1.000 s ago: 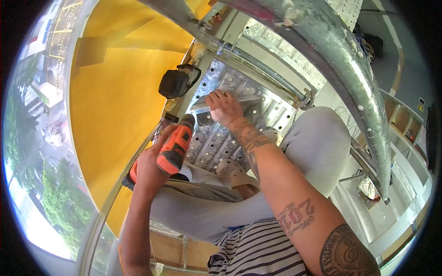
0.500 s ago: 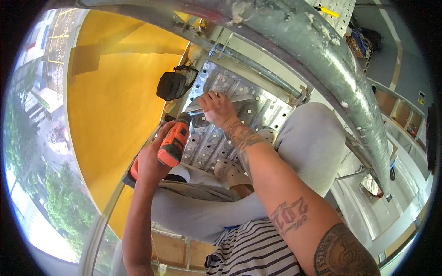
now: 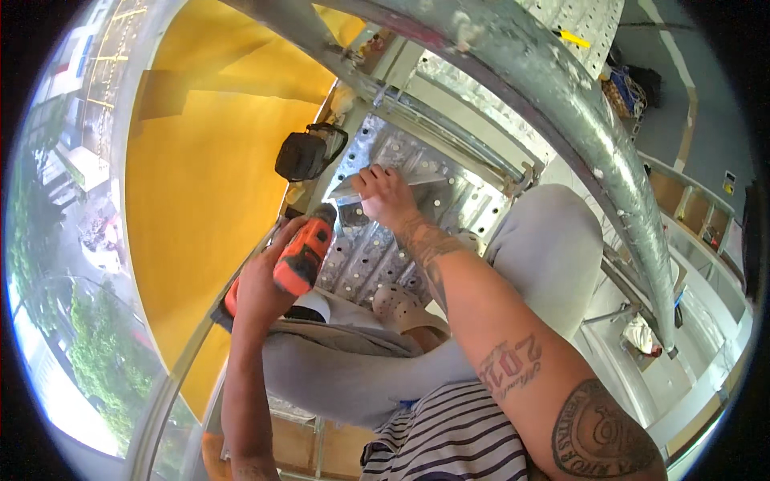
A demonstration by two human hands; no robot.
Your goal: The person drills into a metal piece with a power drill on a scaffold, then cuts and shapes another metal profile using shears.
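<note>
My left hand [image 3: 263,280] is wrapped round the grip of an orange and black cordless drill [image 3: 303,255], whose nose points up and to the right. Just beyond that nose, my right hand [image 3: 383,192] is closed on a thin grey, flat, tapering piece [image 3: 427,178]; its exact kind cannot be made out. The piece's left tip lies close to the drill's front end, and whether they touch is unclear. Under both hands is a perforated metal platform [image 3: 377,260]. A small black pouch [image 3: 301,156] sits beyond the drill at the platform's left edge.
Yellow sheeting [image 3: 208,216] covers the left side, with a drop and trees outside. A thick metal pipe [image 3: 553,104] arches across the top and right. My bent knee [image 3: 549,240] and a beige clog [image 3: 397,309] are close by. A yellow-handled tool [image 3: 573,38] lies on another platform.
The view has shifted slightly. Both hands keep their hold, and the drill stays beside the thin grey piece with little visible movement.
</note>
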